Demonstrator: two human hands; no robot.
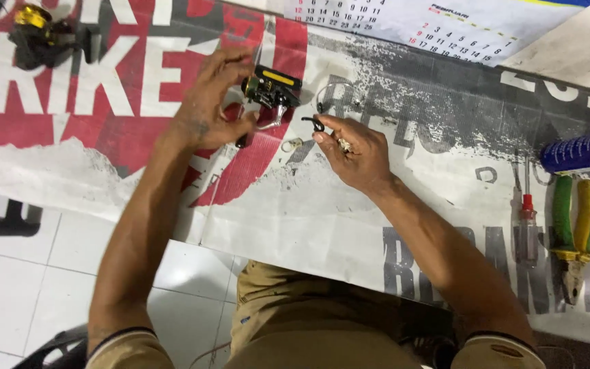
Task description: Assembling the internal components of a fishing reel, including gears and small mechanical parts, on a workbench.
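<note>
Black and small, the curved part (313,123) I pinched in my right hand (353,154) looked easy to drop: it sat only at the fingertips, and a slip could have sent it across the printed banner (390,205) covering the surface, among the loose ring (292,144) and other bits lying near. My right hand was partly curled, with something small and pale tucked against the palm, which I judged could fall out too. My left hand (209,102), at ten o'clock from the right, was closed loosely around a black fishing reel (270,89) with a yellow stripe, steadying it on the surface. A knock might have tipped it. Pliers (573,232) and a screwdriver (527,219) lay well apart at three o'clock.
</note>
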